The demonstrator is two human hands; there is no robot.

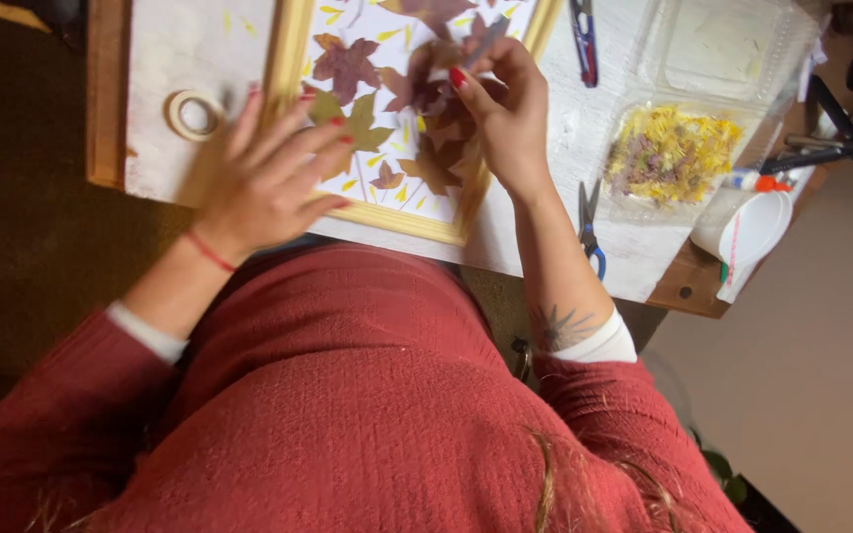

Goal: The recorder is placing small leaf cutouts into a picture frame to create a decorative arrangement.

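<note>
A light wooden picture frame (291, 49) lies on a white table (180, 49), filled with pressed maple leaves in maroon, brown and green and small yellow petals on white backing. My left hand (269, 178) rests flat with fingers spread on the frame's near left corner, over a green leaf (362, 123). My right hand (505, 109) pinches a dark maroon leaf (426, 89) over the middle of the frame, with a slim tool that looks like tweezers (486, 41) between thumb and finger. My red sweater fills the bottom of the view.
A roll of tape (194, 114) lies left of the frame. Blue-handled scissors (590, 227) lie by my right wrist, another cutter (584, 39) farther back. A clear plastic box of yellow dried petals (668, 158), a glue bottle (757, 183) and a white cup (752, 227) stand at the right.
</note>
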